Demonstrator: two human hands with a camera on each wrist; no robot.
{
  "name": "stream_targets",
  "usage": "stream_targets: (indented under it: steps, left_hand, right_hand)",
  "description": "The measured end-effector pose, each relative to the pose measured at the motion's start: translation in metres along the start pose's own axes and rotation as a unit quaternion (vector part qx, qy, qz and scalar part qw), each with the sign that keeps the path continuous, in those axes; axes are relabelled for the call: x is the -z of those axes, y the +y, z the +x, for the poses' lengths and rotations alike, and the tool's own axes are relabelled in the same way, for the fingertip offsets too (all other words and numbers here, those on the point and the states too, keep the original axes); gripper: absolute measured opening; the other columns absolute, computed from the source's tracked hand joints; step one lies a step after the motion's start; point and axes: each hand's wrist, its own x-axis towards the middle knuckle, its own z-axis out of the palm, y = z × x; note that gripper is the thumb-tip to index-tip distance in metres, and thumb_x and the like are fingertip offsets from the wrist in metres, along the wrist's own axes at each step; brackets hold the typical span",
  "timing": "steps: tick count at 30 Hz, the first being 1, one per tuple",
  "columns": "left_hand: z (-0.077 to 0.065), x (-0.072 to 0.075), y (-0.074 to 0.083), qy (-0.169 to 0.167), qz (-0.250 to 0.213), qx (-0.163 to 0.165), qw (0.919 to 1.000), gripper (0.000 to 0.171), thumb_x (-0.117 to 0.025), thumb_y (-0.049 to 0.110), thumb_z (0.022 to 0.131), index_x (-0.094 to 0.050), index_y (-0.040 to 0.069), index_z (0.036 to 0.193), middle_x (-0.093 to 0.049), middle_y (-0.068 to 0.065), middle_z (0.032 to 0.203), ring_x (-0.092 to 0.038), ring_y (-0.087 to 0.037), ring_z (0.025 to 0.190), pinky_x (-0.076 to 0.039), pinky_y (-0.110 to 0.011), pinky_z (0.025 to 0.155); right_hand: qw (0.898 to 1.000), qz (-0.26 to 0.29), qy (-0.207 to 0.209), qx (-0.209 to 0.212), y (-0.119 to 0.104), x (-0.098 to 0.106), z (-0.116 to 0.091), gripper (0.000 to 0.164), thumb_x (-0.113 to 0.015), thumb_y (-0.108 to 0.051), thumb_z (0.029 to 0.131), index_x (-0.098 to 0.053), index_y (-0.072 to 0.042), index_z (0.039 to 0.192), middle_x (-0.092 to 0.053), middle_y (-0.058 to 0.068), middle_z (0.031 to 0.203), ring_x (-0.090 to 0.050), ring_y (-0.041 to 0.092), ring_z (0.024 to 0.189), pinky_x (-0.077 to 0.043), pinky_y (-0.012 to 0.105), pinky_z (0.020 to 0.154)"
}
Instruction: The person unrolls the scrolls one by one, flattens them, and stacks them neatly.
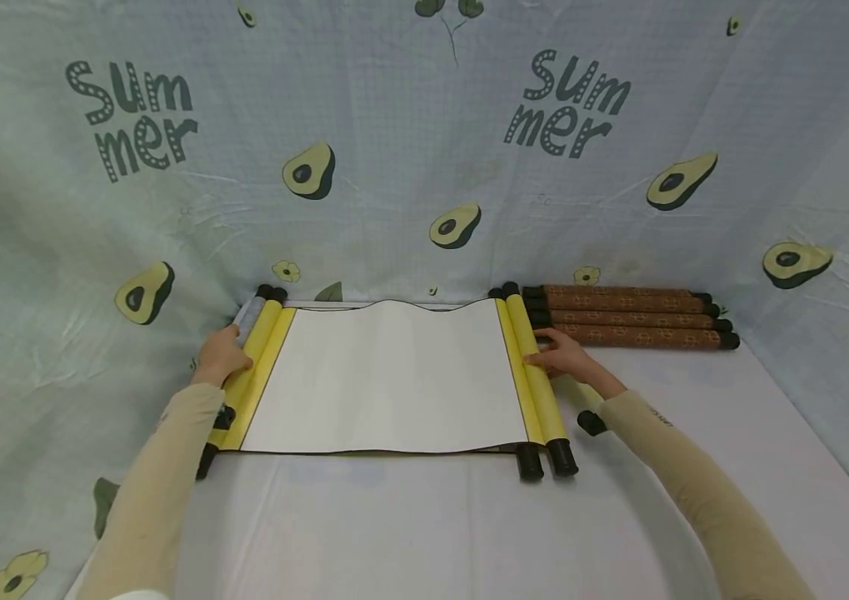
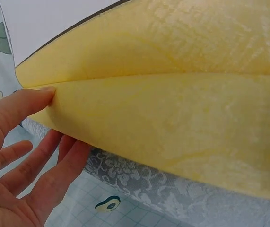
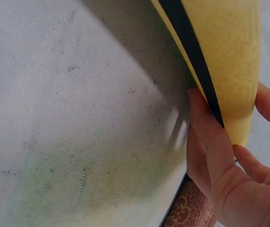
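Note:
A hanging scroll (image 1: pixel 387 375) lies partly unrolled, its white sheet between yellow rolled ends with black knobs. My left hand (image 1: pixel 222 358) pinches the left yellow roll (image 2: pixel 139 113), thumb on top and fingers beneath. The right yellow roll (image 1: pixel 532 358) is held by my right hand (image 1: pixel 566 357), whose fingers curl round its side in the right wrist view. Two black knobs stick out side by side at that roll's near end. Against the left roll lies a grey scroll (image 2: pixel 125 170) with a pale floral pattern, partly hidden by my left hand.
Several brown patterned scrolls (image 1: pixel 634 317) with black ends are stacked at the back right. A lone black knob (image 1: pixel 591 422) shows beside my right sleeve. Behind the white table (image 1: pixel 364 533) hangs an avocado-printed cloth (image 1: pixel 387 117), which also covers both sides.

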Motion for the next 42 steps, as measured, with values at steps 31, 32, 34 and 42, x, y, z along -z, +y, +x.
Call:
stream_targets:
  steps: [31, 32, 34, 42]
  left_hand:
    - [0.007, 0.002, -0.006, -0.007, -0.021, 0.020, 0.9996, 0.064, -0.065, 0.003, 0.075, -0.031, -0.013, 0.127, -0.039, -0.037, 0.121, -0.047, -0.045, 0.094, -0.044, -0.050, 0.079]
    - [0.007, 0.002, -0.006, -0.006, -0.025, 0.020, 0.9995, 0.064, -0.065, 0.002, 0.075, -0.031, -0.013, 0.127, -0.039, -0.037, 0.121, -0.047, -0.044, 0.093, -0.045, -0.050, 0.078]
    - [0.005, 0.002, -0.005, -0.002, -0.028, 0.019, 0.9994, 0.064, -0.065, 0.002, 0.075, -0.031, -0.013, 0.128, -0.039, -0.037, 0.121, -0.047, -0.044, 0.094, -0.044, -0.051, 0.079]
    - [0.004, 0.001, -0.001, 0.008, -0.026, 0.024, 0.9994, 0.066, -0.065, 0.001, 0.076, -0.030, -0.013, 0.129, -0.035, -0.037, 0.126, -0.042, -0.049, 0.104, -0.039, -0.055, 0.087]
  right_hand:
    - [0.993, -0.074, 0.096, 0.014, -0.003, -0.020, -0.005, 0.058, -0.059, -0.022, 0.083, -0.035, 0.002, 0.130, -0.052, 0.027, 0.108, -0.057, 0.022, 0.074, -0.049, 0.030, 0.055]
    - [0.992, -0.075, 0.097, 0.013, -0.003, -0.020, -0.005, 0.058, -0.059, -0.022, 0.083, -0.035, 0.002, 0.130, -0.052, 0.027, 0.109, -0.057, 0.022, 0.074, -0.049, 0.030, 0.055]
    - [0.992, -0.077, 0.099, 0.010, -0.004, -0.020, -0.004, 0.058, -0.059, -0.022, 0.083, -0.036, 0.002, 0.130, -0.051, 0.027, 0.112, -0.057, 0.022, 0.074, -0.049, 0.029, 0.055]
    - [0.990, -0.100, 0.099, 0.002, -0.008, -0.019, -0.005, 0.058, -0.059, -0.023, 0.082, -0.037, 0.002, 0.129, -0.041, 0.029, 0.128, -0.058, 0.029, 0.085, -0.051, 0.031, 0.060]
